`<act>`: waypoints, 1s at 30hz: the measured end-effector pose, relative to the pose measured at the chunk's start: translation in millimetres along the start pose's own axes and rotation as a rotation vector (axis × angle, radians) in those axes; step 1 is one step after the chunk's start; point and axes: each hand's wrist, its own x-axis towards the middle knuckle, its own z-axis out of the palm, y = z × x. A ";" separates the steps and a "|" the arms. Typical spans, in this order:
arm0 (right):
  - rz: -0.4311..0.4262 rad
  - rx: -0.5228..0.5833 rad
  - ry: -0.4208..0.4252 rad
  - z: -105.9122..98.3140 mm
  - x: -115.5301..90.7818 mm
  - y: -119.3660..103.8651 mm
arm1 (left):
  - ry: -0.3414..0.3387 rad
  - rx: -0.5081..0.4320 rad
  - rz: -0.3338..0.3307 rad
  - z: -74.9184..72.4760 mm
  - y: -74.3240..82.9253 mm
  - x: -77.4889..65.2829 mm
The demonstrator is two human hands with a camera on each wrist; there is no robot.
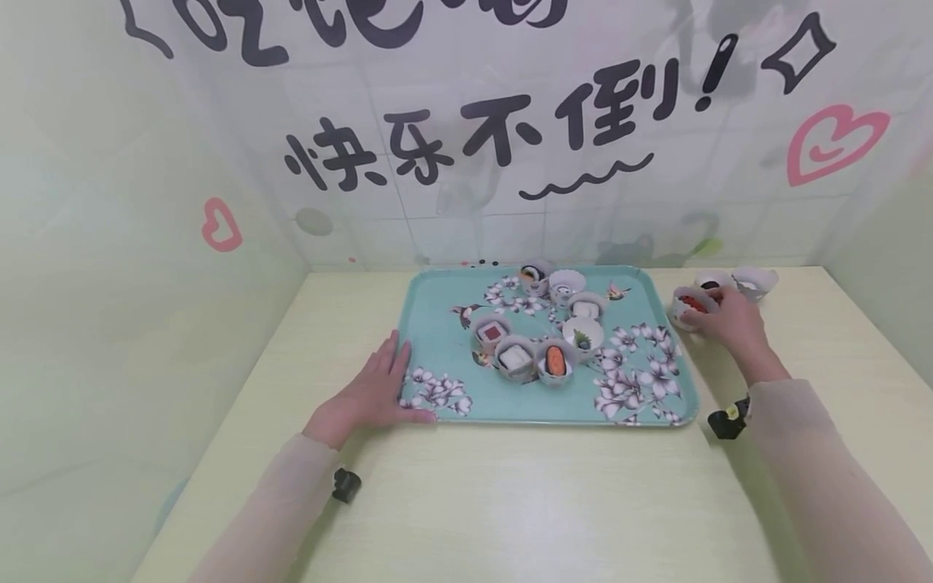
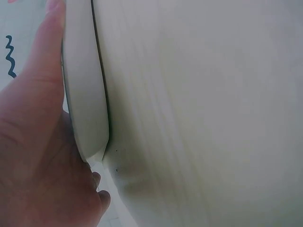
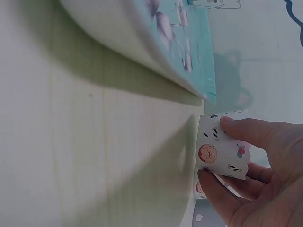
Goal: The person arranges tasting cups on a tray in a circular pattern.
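Note:
My right hand [image 1: 732,324] pinches a small printed paper cup [image 3: 220,149] with red contents, between thumb and fingers, just right of the tray. Two more paper cups stand behind it, one with something dark inside and a pale one [image 1: 758,279]. My left hand [image 1: 372,393] rests at the near left corner of a turquoise floral tray [image 1: 445,324], fingers straight along its left edge and thumb along the front edge. On the tray, several paper cups form a curve, each with a small sushi-like piece; one holds an orange-topped piece [image 1: 555,360].
The tray lies on a pale wooden table [image 1: 510,502], close to a back wall [image 1: 452,227] with black lettering and pink hearts. Side walls enclose the table left and right. A black wrist device [image 1: 729,419] hangs under the right forearm, another [image 1: 346,484] under the left.

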 end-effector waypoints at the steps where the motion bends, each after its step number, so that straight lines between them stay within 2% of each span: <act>1: -0.008 -0.001 0.005 -0.8 -0.6 -0.5 | -0.002 -0.001 -0.002 -0.1 0.0 0.2; 7: -0.047 -0.012 0.035 -4.2 -3.3 -4.9 | 0.003 -0.009 0.005 1.4 -0.9 0.0; 16: -0.027 -0.004 0.045 -8.4 -4.4 -21.1 | 0.011 -0.009 0.017 1.7 -2.1 -0.9; 30: -0.090 -0.007 0.050 -3.4 -7.8 -61.7 | 0.006 -0.010 0.014 0.0 -0.8 -1.4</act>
